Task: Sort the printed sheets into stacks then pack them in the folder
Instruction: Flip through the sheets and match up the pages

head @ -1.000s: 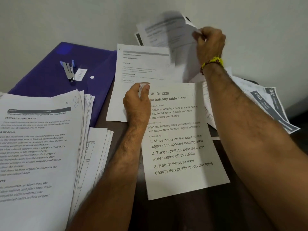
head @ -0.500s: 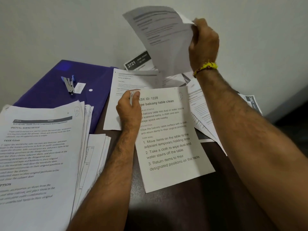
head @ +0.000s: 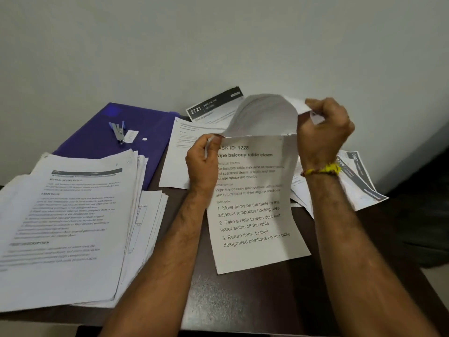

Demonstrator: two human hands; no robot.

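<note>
**Raised sheet comes down onto the held page**

The sheet (head: 264, 115) my right hand (head: 325, 135) held high half a second ago has dropped and now curls just above the "Wipe balcony table" page (head: 255, 210), which my left hand (head: 202, 161) pinches at its top-left corner. Right fingers stay curled round the sheet's edge. I judge this pairing as one more stack begun. The big stack (head: 68, 227) lies left; the purple folder (head: 97, 137) behind it waits unpacked.

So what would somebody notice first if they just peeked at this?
Probably the two hands in the middle: the right hand bends a curled sheet over, while the left hand pinches the corner of the big-print page. Next, the tall paper stack on the left, and the purple folder behind it with a stapler on top.
</note>
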